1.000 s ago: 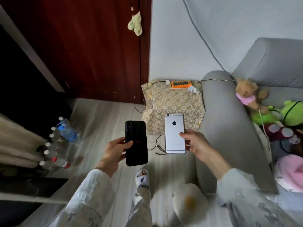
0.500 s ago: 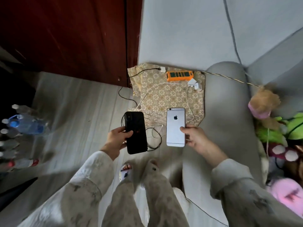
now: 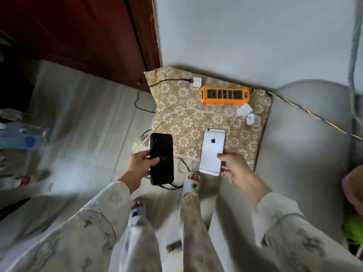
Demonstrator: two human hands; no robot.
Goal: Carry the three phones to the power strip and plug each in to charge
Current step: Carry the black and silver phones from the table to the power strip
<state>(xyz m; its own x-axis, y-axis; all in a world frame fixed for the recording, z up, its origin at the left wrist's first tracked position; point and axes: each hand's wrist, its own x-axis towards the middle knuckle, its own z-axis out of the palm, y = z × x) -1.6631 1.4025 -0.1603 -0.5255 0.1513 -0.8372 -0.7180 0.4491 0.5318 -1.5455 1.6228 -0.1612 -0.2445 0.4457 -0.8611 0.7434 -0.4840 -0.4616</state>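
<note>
We see a dim room with soft, grey light. The wall (image 3: 245, 36) far ahead is the brightest part, and the door (image 3: 78, 32) on the far left is dark red and shadowy. The far left corner is almost black. The bottles (image 3: 21, 134) on the left are smeared with blur, and so are our sleeves and legs near the bottom. The edges bend and stretch. The orange power strip (image 3: 225, 94) in the middle looks sharp. The silver phone (image 3: 211, 152) shines a little.
</note>
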